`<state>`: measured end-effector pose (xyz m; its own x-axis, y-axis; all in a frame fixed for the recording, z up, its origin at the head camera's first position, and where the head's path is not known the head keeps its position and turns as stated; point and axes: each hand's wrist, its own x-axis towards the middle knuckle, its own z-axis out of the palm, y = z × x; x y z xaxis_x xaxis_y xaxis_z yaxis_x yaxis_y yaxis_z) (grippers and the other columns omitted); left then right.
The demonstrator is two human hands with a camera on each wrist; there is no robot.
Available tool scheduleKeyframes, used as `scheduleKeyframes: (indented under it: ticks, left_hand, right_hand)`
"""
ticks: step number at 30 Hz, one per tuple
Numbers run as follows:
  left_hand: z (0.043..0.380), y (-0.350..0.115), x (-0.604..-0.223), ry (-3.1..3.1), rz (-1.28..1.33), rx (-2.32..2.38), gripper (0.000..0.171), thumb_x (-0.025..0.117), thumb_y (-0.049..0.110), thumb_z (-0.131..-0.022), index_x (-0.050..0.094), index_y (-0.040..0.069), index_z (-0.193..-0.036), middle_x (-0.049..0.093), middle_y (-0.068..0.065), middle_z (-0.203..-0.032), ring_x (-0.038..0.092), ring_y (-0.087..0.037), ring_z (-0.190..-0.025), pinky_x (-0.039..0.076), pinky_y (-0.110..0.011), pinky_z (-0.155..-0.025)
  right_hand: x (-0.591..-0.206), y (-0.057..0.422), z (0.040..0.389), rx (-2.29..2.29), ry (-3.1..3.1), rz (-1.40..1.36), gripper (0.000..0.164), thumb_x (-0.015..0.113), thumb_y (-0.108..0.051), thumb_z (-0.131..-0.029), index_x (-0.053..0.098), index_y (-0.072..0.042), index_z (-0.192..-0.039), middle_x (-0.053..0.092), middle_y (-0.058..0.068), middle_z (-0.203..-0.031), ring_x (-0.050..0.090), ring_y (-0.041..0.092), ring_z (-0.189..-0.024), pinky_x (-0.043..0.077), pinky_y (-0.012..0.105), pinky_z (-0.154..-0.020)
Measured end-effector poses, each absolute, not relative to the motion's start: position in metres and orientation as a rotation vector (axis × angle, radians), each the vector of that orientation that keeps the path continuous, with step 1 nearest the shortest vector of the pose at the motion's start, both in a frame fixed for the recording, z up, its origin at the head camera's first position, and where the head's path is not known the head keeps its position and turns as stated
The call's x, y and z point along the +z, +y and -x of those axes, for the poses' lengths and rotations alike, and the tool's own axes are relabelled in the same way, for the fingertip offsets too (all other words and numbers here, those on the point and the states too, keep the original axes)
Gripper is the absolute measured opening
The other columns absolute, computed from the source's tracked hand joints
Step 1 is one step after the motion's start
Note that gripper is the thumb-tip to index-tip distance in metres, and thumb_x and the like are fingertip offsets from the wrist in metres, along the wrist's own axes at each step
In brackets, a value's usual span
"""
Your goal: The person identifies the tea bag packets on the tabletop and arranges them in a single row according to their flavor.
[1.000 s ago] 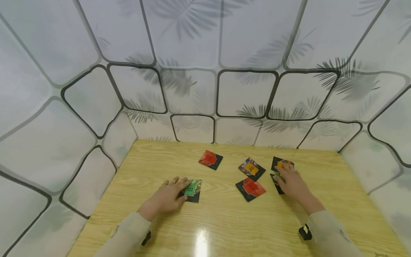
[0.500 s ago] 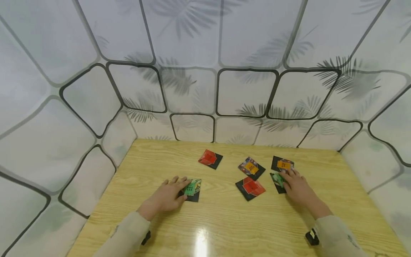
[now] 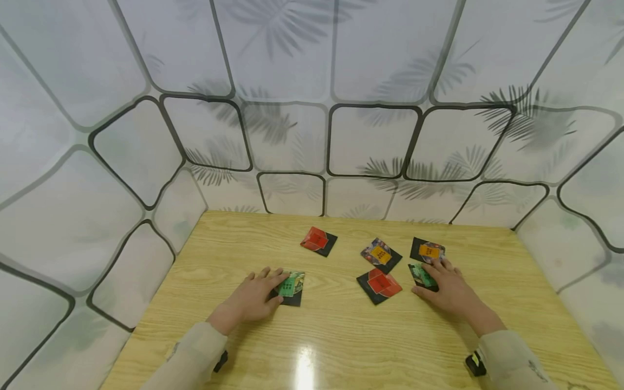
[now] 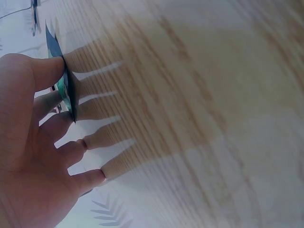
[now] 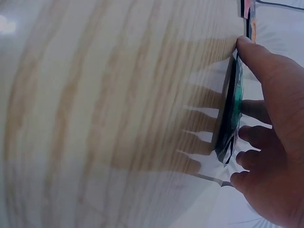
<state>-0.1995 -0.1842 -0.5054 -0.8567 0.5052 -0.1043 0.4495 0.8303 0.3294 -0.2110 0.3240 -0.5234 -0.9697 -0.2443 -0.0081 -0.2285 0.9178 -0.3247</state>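
Note:
In the head view, my left hand (image 3: 251, 298) rests on a flat, square green-and-black packet (image 3: 292, 287), covering its left side. The left wrist view shows the thumb touching the edge of this packet (image 4: 69, 90), with the fingers spread. Over on the right, my right hand (image 3: 453, 292) touches a second green-and-black packet (image 3: 420, 275). Its index finger lies on top and its thumb is by the near corner. Seen from the right wrist, that packet (image 5: 232, 107) stands between thumb and fingers, slightly thick at the edge.
A red-and-black packet (image 3: 319, 241) lies at the back. Toward the right, an orange-and-black packet (image 3: 382, 255) overlaps another red-and-black packet (image 3: 380, 286). One more orange-and-black packet (image 3: 427, 251) lies just beyond my right hand. A patterned wall (image 3: 292, 195) borders the wooden table (image 3: 351, 346).
My right hand has drawn back and to the right off the orange packet onto the green one, and its thumb has come down to the near corner. My left hand has stayed put.

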Motion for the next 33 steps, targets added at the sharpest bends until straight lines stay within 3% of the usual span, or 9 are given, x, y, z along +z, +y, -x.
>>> scheduleKeyframes:
  ticks: [11, 16, 18, 33]
  left_hand:
    - [0.2, -0.185, -0.507, 2.831, -0.753, 0.458, 0.06, 0.061, 0.031, -0.107, 0.045, 0.014, -0.162, 0.042, -0.015, -0.167, 0.037, -0.05, -0.153, 0.032, -0.075, -0.118]
    - [0.2, -0.185, -0.508, 2.822, -0.754, 0.443, 0.06, 0.06, 0.033, -0.108, 0.043, 0.015, -0.162, 0.041, -0.014, -0.168, 0.036, -0.05, -0.154, 0.032, -0.075, -0.118]
    - [0.2, -0.185, -0.508, 2.819, -0.753, 0.439, 0.06, 0.059, 0.033, -0.108, 0.043, 0.016, -0.163, 0.041, -0.014, -0.168, 0.036, -0.05, -0.154, 0.032, -0.075, -0.118]
    - [0.2, -0.185, -0.506, 2.832, -0.758, 0.434, 0.06, 0.06, 0.033, -0.108, 0.044, 0.015, -0.162, 0.042, -0.014, -0.168, 0.037, -0.05, -0.153, 0.033, -0.075, -0.118]
  right_hand:
    - [-0.516, 0.319, 0.21, -0.582, 3.055, 0.454, 0.067, 0.07, -0.041, -0.102, 0.054, 0.003, -0.15, 0.048, 0.036, -0.154, 0.028, 0.066, -0.147, 0.023, 0.081, -0.116]
    - [-0.518, 0.325, 0.207, -0.548, 3.085, 0.514, 0.047, 0.066, -0.02, -0.104, 0.061, 0.005, -0.144, 0.045, 0.042, -0.153, 0.028, 0.067, -0.146, 0.024, 0.082, -0.114]
    - [-0.52, 0.327, 0.206, -0.519, 3.092, 0.534, 0.046, 0.068, -0.017, -0.102, 0.061, 0.003, -0.144, 0.043, 0.044, -0.153, 0.029, 0.067, -0.145, 0.025, 0.082, -0.114]
    - [-0.524, 0.324, 0.197, -0.568, 3.079, 0.464, 0.067, 0.075, -0.039, -0.098, 0.058, 0.004, -0.146, 0.043, 0.039, -0.156, 0.031, 0.066, -0.145, 0.027, 0.08, -0.114]
